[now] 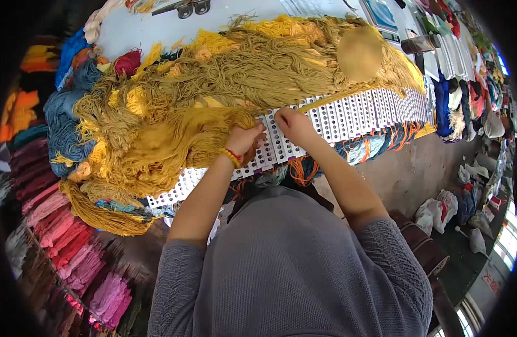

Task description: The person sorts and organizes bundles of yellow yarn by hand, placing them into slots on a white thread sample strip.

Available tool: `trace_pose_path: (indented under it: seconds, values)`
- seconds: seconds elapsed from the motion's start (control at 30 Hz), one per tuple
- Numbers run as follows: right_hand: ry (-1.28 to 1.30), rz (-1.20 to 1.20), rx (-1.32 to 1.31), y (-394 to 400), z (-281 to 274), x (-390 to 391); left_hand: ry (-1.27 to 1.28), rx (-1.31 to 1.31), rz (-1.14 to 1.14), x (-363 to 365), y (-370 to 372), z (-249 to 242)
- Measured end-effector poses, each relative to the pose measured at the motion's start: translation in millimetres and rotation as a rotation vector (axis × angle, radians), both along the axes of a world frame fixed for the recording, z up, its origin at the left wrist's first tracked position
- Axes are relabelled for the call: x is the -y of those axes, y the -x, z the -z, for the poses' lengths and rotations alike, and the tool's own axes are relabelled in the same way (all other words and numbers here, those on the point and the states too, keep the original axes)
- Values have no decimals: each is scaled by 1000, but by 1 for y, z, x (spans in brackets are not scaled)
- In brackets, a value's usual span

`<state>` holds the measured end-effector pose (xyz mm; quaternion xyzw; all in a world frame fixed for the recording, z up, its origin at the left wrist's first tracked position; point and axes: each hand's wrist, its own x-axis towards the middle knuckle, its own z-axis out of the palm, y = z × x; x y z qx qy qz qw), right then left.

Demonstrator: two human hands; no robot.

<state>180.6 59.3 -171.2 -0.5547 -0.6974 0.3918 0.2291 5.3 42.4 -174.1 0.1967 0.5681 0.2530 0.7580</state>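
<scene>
My left hand (247, 139), with a red and yellow bracelet at the wrist, is closed around the end of a mustard yarn bundle (174, 135). Just to its right, my right hand (295, 126) is closed in a pinch over the row of white perforated cards (345, 119). Whatever is between its fingertips is too small to make out. A thin yellow-olive strand lies along the cards' upper edge beside that hand. Beyond both hands spreads a thick heap of olive yarn (241, 67).
Blue yarn (67, 123) hangs at the table's left end. Pink and red hanks (70, 230) hang lower left. Scissors (185, 8) lie on the white tabletop (135, 28). Dark and orange yarn (376, 143) shows below the cards. Plastic bags (438, 210) stand on the floor at right.
</scene>
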Motion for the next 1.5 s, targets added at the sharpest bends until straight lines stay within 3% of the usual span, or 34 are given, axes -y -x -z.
trace_pose_path:
  seconds: [0.23, 0.3, 0.47, 0.5, 0.53, 0.73, 0.77, 0.83, 0.9, 0.97, 1.03, 1.1, 1.23, 1.33, 1.43, 1.5]
  values:
    - [-116, -144, 246, 6, 5, -5, -104, -180, -33, -11, -27, 20]
    - [-77, -247, 484, 8, -3, -6, -120, -184, -78, -11, -33, 19]
    - [-85, -286, 568, 12, -11, -7, -204, -201, -74, -11, -35, 32]
    - [-75, -302, 608, 13, -14, -7, -332, -174, -129, -11, -36, 39]
    - [-72, -304, 607, 14, -12, -7, -459, -147, -183, -9, -36, 46]
    - [-139, -281, 564, 14, -4, -3, -373, -95, -153, -7, -33, 49]
    - [-28, -241, 552, 16, -4, -5, -371, -92, -148, -7, -33, 49]
    - [80, -201, 538, 16, -1, -9, -491, -379, 13, -11, -33, 45]
    - [118, -27, 282, 15, 7, -9, -493, -415, 36, -11, -33, 33]
    - [227, 41, 269, 13, -18, -7, -517, -597, 176, -11, -27, 41]
    - [237, 93, 289, 7, -17, -5, -268, -440, 126, -10, -8, 23]
    - [219, 89, 262, 0, -7, -2, -314, -521, 210, -13, 10, 40]
    - [240, 96, 200, -1, -1, -1, -277, -412, 231, -14, 15, 44]
    - [251, 84, 195, -2, -3, 0, -461, -372, 183, -13, 8, 37]
    - [236, 100, 188, -1, -3, 1, -344, -650, 251, -17, -3, 15]
    - [207, 111, 178, -1, 0, 3, -459, -588, 140, -8, -8, 18]
